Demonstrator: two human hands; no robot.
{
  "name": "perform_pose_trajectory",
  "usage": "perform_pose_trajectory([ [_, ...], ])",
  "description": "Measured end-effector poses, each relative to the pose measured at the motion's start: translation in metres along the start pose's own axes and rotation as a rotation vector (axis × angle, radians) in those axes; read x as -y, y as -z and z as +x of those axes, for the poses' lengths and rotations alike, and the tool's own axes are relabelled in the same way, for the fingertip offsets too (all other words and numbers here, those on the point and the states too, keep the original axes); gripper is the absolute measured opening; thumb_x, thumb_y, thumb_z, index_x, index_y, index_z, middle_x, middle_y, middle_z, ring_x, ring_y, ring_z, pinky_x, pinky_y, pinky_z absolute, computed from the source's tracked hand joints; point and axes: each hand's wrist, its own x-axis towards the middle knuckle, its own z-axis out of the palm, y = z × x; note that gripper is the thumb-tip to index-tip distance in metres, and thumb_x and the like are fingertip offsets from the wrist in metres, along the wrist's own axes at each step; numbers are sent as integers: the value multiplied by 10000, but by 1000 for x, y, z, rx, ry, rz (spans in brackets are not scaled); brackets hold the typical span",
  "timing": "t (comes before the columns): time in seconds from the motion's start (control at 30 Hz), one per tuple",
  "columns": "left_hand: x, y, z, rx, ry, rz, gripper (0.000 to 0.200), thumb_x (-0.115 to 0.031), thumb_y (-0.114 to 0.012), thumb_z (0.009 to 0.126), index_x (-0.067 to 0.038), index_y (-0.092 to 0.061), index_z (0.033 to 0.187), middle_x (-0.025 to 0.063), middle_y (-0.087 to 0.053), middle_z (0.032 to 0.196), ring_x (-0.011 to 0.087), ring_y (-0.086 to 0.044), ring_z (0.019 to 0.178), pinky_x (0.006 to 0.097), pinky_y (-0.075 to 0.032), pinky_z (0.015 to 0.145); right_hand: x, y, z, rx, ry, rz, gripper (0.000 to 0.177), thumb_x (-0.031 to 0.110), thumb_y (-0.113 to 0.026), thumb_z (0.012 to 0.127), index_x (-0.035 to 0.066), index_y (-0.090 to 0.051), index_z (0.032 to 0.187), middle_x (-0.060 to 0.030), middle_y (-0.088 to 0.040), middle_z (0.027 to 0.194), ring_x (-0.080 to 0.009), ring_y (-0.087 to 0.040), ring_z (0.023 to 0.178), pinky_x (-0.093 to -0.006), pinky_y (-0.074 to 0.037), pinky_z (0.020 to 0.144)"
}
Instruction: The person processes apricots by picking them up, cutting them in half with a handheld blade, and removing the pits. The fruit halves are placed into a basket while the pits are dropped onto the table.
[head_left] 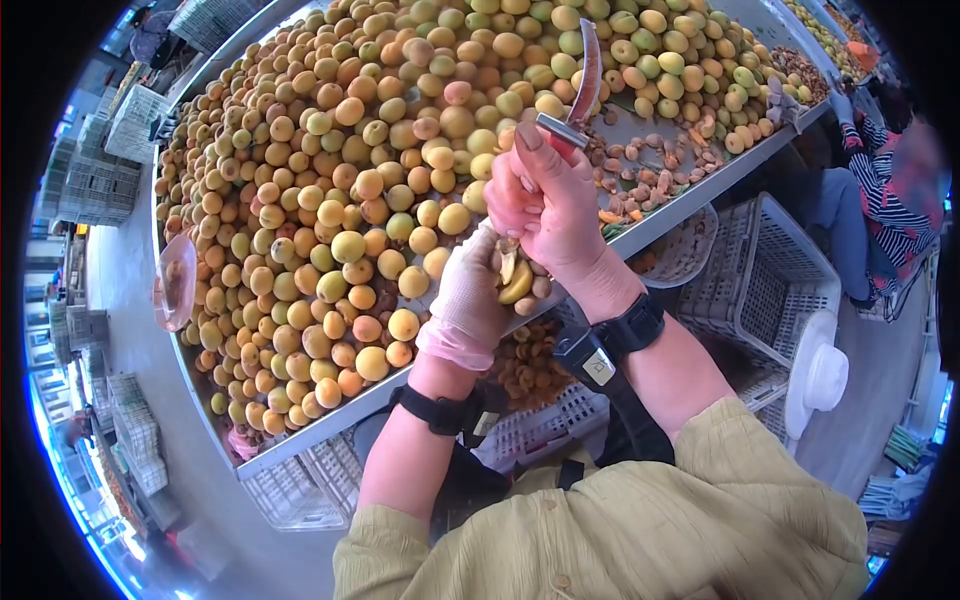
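Note:
My left hand [466,300], in a pale glove with a pink cuff, is closed around a cut apricot [517,282] whose yellow flesh shows by the fingers. Against it, my bare right hand [548,205] grips a curved knife [589,75]. The blade points up and away from me, and its handle is mostly hidden in my fist. Beyond both hands spreads a large heap of yellow-orange apricots [310,200]. Brown apricot pits [655,180] lie on the tray to the right of my fist.
A metal-rimmed table [700,180] carries the fruit. Below its edge are a crate of apricot halves [530,365], a round basin [690,245] and a grey plastic crate [785,270]. A white hat [822,375] rests at the right. Another person [895,190] sits farther right.

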Motion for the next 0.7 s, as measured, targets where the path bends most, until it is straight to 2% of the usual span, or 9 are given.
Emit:
perform_pose_trajectory([
  [0.03,0,4,0,96,49,-53,301,-284,-357,966,-53,-544,1014,74,-623,871,190,-619,684,287,-510,551,0,2,1,2,0,-1,449,430,-546,918,132,-357,639,27,-294,489,-65,-250,380,-235,-186,364],
  [0.13,1,10,3,159,88,-130,304,-310,-379,969,-60,-545,1019,69,-624,879,186,-621,696,293,-521,571,-3,10,5,116,-41,115,382,351,-564,928,124,-416,659,30,-350,481,-63,-301,373,-224,-223,350],
  [0.2,5,5,4,40,-3,-23,352,-387,-409,964,-68,-544,1022,64,-627,855,184,-622,697,286,-522,581,-5,15,7,7,-18,240,391,368,-571,920,128,-415,655,36,-331,488,-67,-288,377,-227,-225,358],
  [0.27,3,-18,1,-372,-153,188,493,-534,-379,947,-75,-559,946,64,-621,785,177,-617,669,255,-491,526,3,15,12,-218,56,230,396,375,-554,927,137,-411,644,50,-310,486,-69,-282,371,-237,-233,363],
  [0.37,-7,-20,-3,-412,-500,213,600,-603,-305,937,-63,-565,906,64,-614,772,178,-616,653,243,-490,515,9,32,12,-277,-38,-56,387,412,-512,939,150,-412,673,58,-319,500,-51,-303,369,-215,-255,368],
  [0.47,-14,-17,-5,-450,-665,269,640,-647,-302,916,-62,-548,1001,56,-598,878,157,-593,768,246,-500,620,-5,20,2,-216,-287,-443,352,398,-661,856,92,-525,750,55,-446,552,-34,-413,427,-205,-342,384],
  [0.53,-13,-18,-4,-450,-744,280,642,-639,-295,923,-57,-537,1045,51,-588,908,145,-574,804,242,-481,679,-15,11,-2,-105,-214,-749,438,428,-701,818,24,-531,797,16,-530,681,-61,-475,646,-222,-412,571],
  [0.6,-12,-16,-5,-448,-817,292,647,-631,-288,929,-51,-526,1089,45,-577,938,133,-556,840,238,-462,737,-42,9,-3,-92,-54,-870,463,429,-715,803,7,-527,826,3,-528,709,-74,-467,661,-240,-426,588],
  [0.7,-11,-6,-4,-532,-962,859,599,-545,-263,974,-41,-481,1215,61,-546,1080,133,-504,992,260,-397,868,-43,8,-7,-31,-145,-693,441,392,-723,803,2,-528,866,-2,-533,733,-68,-471,679,-230,-433,604],
])
